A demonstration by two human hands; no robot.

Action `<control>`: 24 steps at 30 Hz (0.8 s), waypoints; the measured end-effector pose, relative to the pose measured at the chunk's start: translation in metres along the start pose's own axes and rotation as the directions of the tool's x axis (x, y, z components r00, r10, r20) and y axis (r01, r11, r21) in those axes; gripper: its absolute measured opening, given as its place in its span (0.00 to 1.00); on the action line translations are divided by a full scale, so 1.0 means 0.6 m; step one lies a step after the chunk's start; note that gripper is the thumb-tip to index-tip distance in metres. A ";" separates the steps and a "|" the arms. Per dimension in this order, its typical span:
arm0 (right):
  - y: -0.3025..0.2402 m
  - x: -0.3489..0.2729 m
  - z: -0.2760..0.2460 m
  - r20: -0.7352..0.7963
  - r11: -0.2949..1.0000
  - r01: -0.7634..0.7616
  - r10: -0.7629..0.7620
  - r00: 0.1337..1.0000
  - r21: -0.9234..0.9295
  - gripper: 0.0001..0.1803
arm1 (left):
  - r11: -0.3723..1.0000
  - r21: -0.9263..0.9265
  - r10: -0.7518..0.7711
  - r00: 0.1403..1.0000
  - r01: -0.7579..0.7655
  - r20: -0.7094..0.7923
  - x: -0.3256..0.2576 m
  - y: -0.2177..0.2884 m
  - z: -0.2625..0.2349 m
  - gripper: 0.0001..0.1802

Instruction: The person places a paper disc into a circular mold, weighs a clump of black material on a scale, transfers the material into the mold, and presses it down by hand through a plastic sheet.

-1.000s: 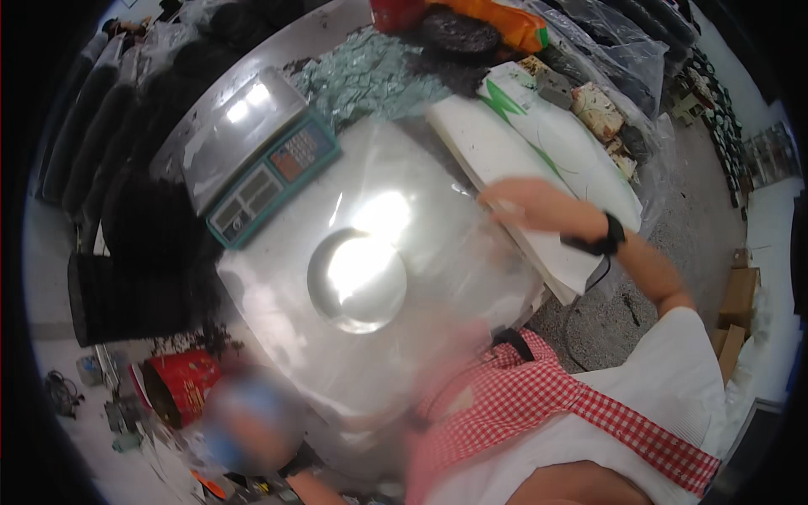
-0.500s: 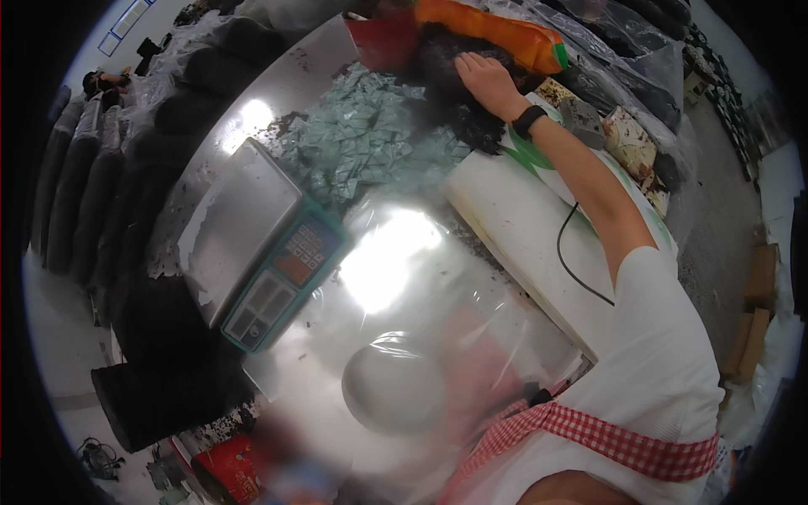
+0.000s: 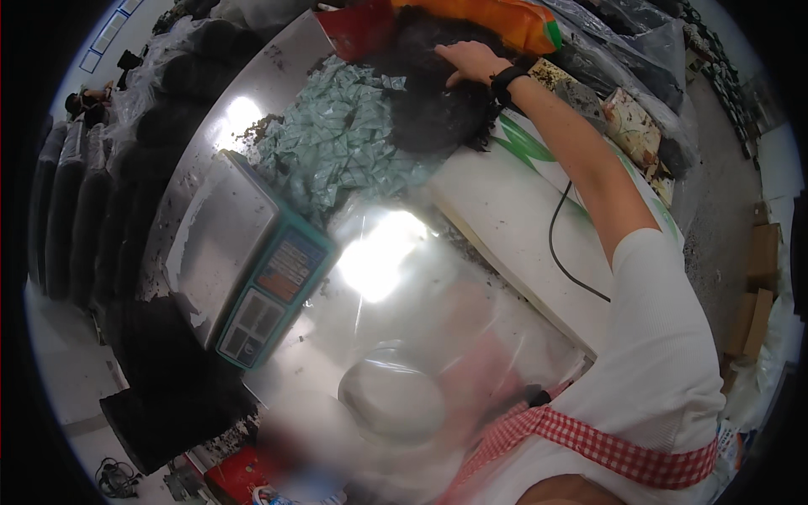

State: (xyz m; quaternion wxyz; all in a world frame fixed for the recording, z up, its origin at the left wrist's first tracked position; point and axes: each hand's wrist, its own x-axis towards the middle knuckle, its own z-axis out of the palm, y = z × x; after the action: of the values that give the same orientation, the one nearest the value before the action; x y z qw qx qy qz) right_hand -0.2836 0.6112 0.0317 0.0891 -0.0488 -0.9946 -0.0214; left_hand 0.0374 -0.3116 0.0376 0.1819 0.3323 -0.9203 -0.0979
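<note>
My right hand (image 3: 473,62), with a black band on the wrist, reaches to the far side of the table. It lies over a dark, loose heap (image 3: 442,109), with the thumb apart from the fingers; no grasp on it shows. The heap's material is too blurred to name. Left of it, and partly under its edge, spreads a pile of small pale-green packets (image 3: 337,126). A red container (image 3: 358,29) and an orange bag (image 3: 505,21) with a green end lie just beyond. My left hand is not in sight.
A teal-edged scale (image 3: 273,282) with a metal pan stands at the left. White boards or sacks (image 3: 522,219) with a black cable lie at the right. Clear film and a round pale disc (image 3: 391,400) are near me. Filled black bags (image 3: 177,114) line the far left.
My right hand has moved farther away and slightly left, and its thumb now shows apart. The dark heap now covers more of the area beside the packets. The whole view has shifted slightly.
</note>
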 end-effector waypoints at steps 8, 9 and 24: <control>0.014 0.009 -0.022 0.009 0.996 -0.043 0.043 0.999 0.075 0.18 | 0.826 -0.544 0.254 0.959 -0.148 0.125 -0.009 0.231 -0.063 0.19; 0.019 0.003 -0.033 -0.248 0.978 -0.153 0.185 0.951 0.144 0.16 | 0.757 -0.590 0.418 0.902 -0.281 0.107 -0.028 0.264 -0.066 0.19; -0.135 -0.411 -0.323 0.055 -0.280 0.067 0.407 0.912 0.958 0.17 | 0.212 -0.835 0.972 0.196 -0.507 0.128 -0.267 0.497 -0.097 0.24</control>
State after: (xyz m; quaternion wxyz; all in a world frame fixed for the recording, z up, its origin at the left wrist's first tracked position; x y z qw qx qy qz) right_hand -0.0166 0.4974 0.1753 0.2430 -0.1004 -0.5738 0.7756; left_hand 0.0030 0.0152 0.1372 -0.0290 -0.3516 -0.8481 -0.3953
